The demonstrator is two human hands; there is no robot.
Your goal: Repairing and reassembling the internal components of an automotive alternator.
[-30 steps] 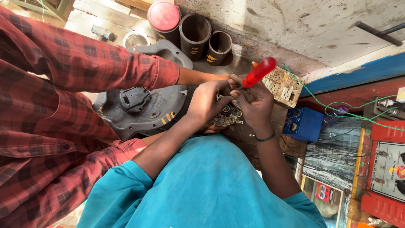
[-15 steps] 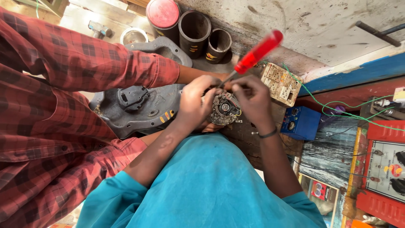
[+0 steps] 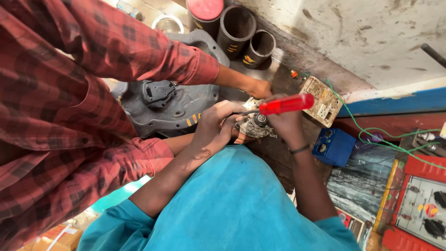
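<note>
Red-handled screwdriver now swung level, right hand fingers wrapped around it, left hand fingers pinching small metal motor part, grey housing beside.

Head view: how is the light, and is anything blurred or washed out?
Head view: hard sunlight from the upper left, washing out the floor there; screwdriver handle and both hands, left and right, sharp; the metal part they grip sits in their shadow.

My fingers hid most of the small metal part, and the red screwdriver's tip was hidden too.
</note>
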